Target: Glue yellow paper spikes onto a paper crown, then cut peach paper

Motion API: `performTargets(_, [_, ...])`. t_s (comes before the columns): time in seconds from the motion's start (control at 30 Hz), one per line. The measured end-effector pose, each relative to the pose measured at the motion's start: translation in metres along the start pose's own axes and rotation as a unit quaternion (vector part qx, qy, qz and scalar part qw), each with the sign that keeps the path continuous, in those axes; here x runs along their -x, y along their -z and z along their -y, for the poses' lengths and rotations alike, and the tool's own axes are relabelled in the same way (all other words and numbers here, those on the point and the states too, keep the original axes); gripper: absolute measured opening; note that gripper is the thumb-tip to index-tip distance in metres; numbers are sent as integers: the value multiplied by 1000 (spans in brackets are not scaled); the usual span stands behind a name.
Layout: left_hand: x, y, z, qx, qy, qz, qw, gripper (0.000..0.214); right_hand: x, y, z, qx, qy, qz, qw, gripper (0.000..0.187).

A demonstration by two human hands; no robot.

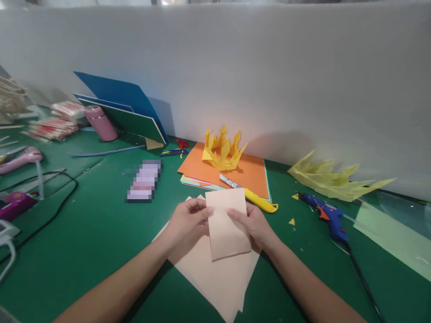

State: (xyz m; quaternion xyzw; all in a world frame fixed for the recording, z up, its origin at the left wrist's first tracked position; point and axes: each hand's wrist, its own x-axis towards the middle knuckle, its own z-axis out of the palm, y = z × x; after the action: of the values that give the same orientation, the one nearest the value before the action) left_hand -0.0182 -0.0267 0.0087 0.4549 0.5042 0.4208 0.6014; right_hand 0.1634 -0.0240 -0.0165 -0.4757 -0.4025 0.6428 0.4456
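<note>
A folded rectangle of pale peach paper (229,237) is held up between both hands. My left hand (188,220) pinches its left edge, thumb in front and fingers partly behind. My right hand (257,224) grips the right edge, its thumb lying on the front face and its fingers hidden behind. Below lie larger peach sheets (215,282), overlapping on the green table. Just beyond the paper rests a yellow utility knife (259,200) with its blade out, partly on a stack of coloured paper (191,163) topped by an orange sheet.
A folded yellow paper crown (222,154) stands on the stack. Rightward are a pale yellow paper crown (336,179), a blue glue gun (332,220) with its cord and a light green sheet (393,237). Leftward are a blurred-out rectangle (144,181), a pink bottle (101,123) and blue boards (117,96).
</note>
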Motion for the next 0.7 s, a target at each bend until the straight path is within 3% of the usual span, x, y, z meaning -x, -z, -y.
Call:
performTargets(0.1, [-4,4,-1,-30,-7,-25,999,36,-3,1,-4,5,35,16,999,47])
performTargets(0.2, [-10,16,-2,-74,-29,-74,994,36,-6,2,-7,50,139,0,989,60])
performTargets(0.3, [-14,29,-3,-146,-59,-88,984,30,-6,2,-9,165,252,-16,954,55])
performTargets(0.4, [-14,37,-3,-258,-93,-71,959,14,-3,2,-8,296,325,50,897,34])
performTargets(0.53, [-12,39,-3,-350,-113,-52,928,8,1,1,-6,426,346,146,823,30])
performTargets(0.7, [-12,37,-2,-375,-137,-44,916,10,2,1,-7,491,337,171,785,32])
